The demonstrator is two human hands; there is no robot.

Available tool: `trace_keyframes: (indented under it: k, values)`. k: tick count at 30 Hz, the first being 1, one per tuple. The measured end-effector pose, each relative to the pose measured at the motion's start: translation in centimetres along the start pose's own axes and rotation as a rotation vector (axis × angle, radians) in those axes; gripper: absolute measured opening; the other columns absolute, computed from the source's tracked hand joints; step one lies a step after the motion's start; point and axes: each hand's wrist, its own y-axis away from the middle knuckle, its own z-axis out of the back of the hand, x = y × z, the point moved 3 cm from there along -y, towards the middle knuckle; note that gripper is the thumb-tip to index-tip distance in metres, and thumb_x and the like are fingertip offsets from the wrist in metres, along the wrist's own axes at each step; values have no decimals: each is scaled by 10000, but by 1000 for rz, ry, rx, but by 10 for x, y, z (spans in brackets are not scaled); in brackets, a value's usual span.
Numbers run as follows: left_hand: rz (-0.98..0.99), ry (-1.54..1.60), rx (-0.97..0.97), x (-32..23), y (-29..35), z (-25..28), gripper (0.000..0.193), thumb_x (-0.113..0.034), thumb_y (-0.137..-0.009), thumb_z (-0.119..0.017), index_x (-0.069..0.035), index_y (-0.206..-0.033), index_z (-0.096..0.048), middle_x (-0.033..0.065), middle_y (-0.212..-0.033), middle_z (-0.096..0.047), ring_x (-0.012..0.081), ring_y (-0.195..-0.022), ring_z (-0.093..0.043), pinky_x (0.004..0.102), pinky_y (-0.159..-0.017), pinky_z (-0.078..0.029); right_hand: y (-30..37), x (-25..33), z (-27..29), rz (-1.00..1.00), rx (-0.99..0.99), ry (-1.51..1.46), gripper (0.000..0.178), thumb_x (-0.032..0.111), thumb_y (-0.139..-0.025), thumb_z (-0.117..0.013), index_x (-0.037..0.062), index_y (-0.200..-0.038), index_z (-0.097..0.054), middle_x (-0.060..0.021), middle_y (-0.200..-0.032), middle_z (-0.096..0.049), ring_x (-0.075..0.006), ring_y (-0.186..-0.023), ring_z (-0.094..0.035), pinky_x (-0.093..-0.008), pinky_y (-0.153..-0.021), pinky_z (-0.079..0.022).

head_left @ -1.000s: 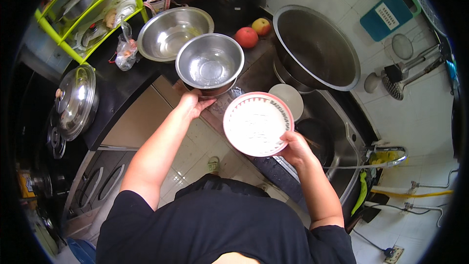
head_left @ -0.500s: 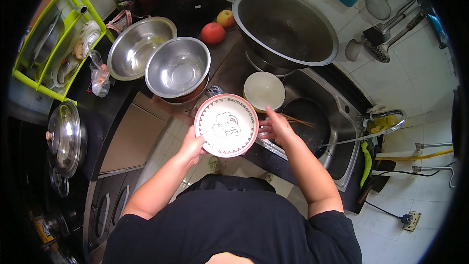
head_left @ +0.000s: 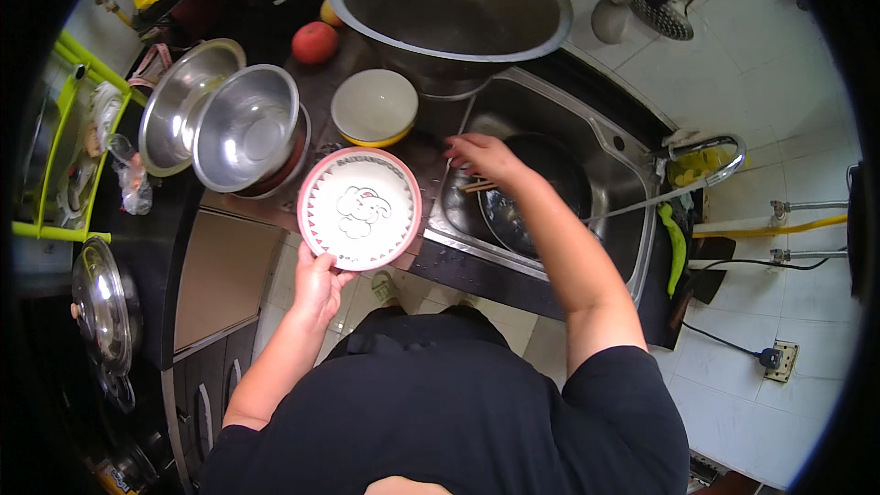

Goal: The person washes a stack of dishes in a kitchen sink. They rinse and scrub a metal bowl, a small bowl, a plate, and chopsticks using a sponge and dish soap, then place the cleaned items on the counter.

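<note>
My left hand [head_left: 318,286] grips the lower rim of a shallow white bowl [head_left: 362,211] with a pink edge and a cartoon animal drawn inside. The bowl is tipped so that its inside faces up toward me. Over the left part of the sink [head_left: 610,247], my right hand [head_left: 486,160] hangs with its fingers loosely apart and nothing visible in them. Just below it, wooden chopsticks [head_left: 478,186] lie across a dark pan [head_left: 522,229] in the sink. A white bowl with a yellow outside [head_left: 376,105] stands on the counter left of the sink.
A large metal basin [head_left: 449,0] stands behind the sink. Steel bowls [head_left: 247,128] and a red fruit [head_left: 314,42] are at the left. Water runs from the faucet [head_left: 729,160]; a green chili pepper [head_left: 674,247] lies beside the sink. Ladles [head_left: 662,18] hang on the wall.
My right hand has left the pink-rimmed bowl's side and moved over the sink. My left hand alone holds that bowl. The yellow-sided bowl now sits farther left of the sink edge. The view has shifted.
</note>
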Motion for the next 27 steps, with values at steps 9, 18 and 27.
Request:
trace_keyframes:
  k: [9, 18, 27]
  values:
    - [81, 51, -84, 49, 35, -36, 325, -262, -917, -466, -47, -1148, -386, 118, -1135, -464, 250, -951, -548, 343, -717, -507, 32, -194, 154, -295, -424, 756, 654, 301, -720, -640, 31, -1269, -410, -204, -1235, -479, -331, -1130, -476, -368, -944, -390]
    - [180, -366, 342, 115, 30, -157, 267, -162, -917, -454, -27, -1147, -443, 104, -1044, -538, 185, -931, -563, 295, -735, -489, -1, -229, 92, 119, -226, 1025, 378, 177, -722, -618, 80, -1081, -548, -139, -1067, -571, -323, -1058, -493, -387, -954, -364]
    - [104, -448, 339, 165, -44, -262, 512, -230, -834, -613, 3, -1232, -391, 78, -1049, -541, 115, -931, -524, 245, -746, -451, 58, -124, 141, 177, -429, 510, 257, 282, -774, -618, 42, -853, -573, -178, -828, -609, -354, -795, -583, -407, -682, -461]
